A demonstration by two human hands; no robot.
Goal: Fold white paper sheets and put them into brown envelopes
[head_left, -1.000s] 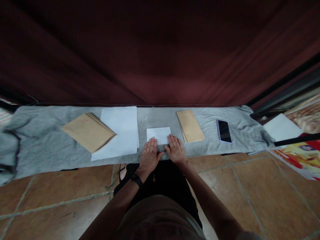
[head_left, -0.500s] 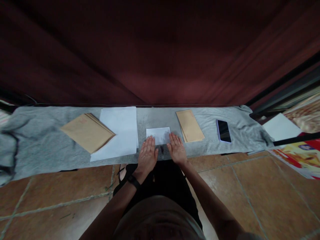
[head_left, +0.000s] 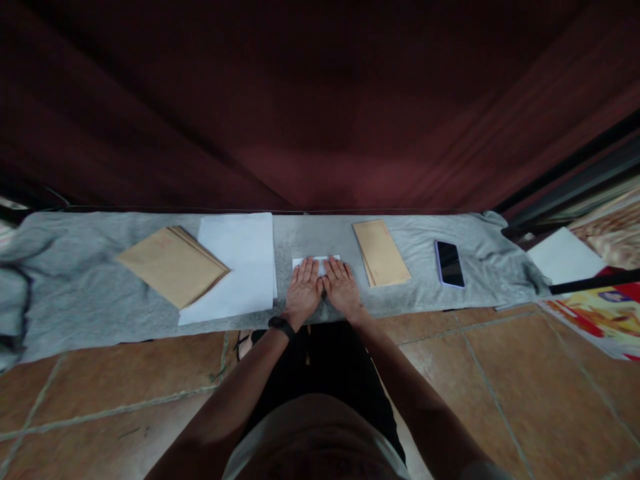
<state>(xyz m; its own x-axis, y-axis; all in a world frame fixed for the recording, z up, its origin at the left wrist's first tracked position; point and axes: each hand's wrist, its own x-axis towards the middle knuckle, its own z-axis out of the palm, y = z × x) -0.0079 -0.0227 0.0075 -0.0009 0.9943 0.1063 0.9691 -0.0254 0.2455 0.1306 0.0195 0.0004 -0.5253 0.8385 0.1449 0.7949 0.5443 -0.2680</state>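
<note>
A small white sheet of paper [head_left: 321, 262], perhaps folded, lies on the grey cloth in front of me. My left hand [head_left: 304, 291] rests flat on its left half, fingers stretched forward. Flat on the right half is my right hand [head_left: 341, 285], its fingers also extended and the thumbs nearly meeting. Most of the paper is covered by the hands; its far edge and left corner show. Left of it are larger white sheets [head_left: 245, 267], with a stack of brown envelopes [head_left: 170, 265] partly on top. Right of my hands are a few brown envelopes [head_left: 383, 253].
A phone [head_left: 449, 263] in a light purple case lies farther right on the grey cloth [head_left: 80, 280]. A dark red curtain [head_left: 320, 133] hangs along the far edge. At the right stand a dark frame, a white card [head_left: 565, 255] and a colourful printed box [head_left: 600, 317].
Both hands have moved inward and forward over the small white paper, from its near corners to its middle, covering more of it. The envelopes and phone stay in place.
</note>
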